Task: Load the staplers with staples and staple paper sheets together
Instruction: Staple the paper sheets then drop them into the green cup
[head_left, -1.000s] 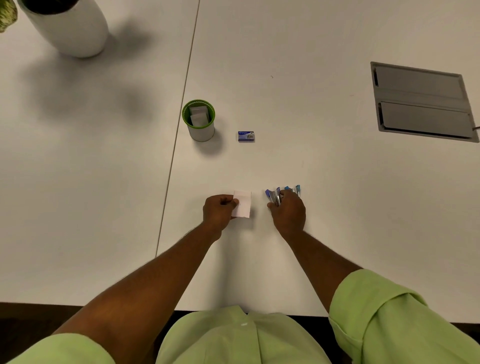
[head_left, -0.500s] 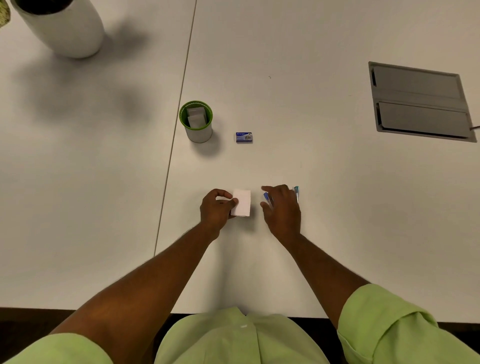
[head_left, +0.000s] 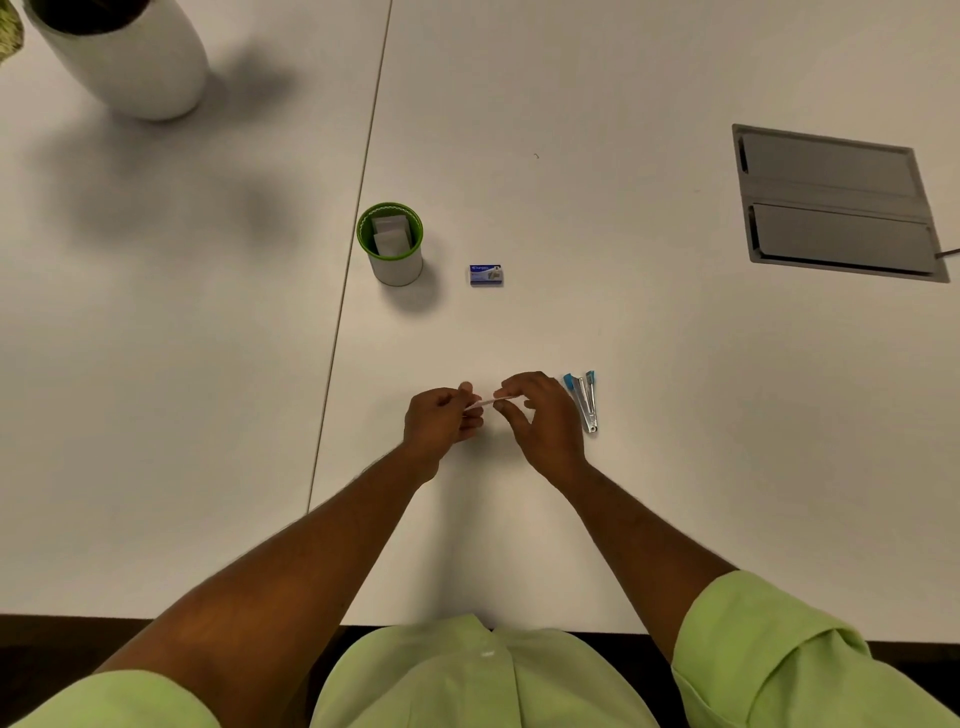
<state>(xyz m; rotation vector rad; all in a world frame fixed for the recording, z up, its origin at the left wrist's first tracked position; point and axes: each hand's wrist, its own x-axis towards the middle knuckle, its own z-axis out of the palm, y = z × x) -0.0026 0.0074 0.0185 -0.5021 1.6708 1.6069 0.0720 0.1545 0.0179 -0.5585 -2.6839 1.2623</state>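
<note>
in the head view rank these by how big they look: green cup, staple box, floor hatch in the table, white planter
1. grey hatch; the white planter is cut off by the frame, so unsure
2. green cup
3. staple box

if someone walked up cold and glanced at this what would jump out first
First the two hands meeting low in the middle of the white table: the left hand and right hand both pinch a small slip of paper between them. Just right of them lies a blue-tipped stapler, untouched. Farther back stand a green-rimmed cup holding paper slips and a small blue staple box.
</note>
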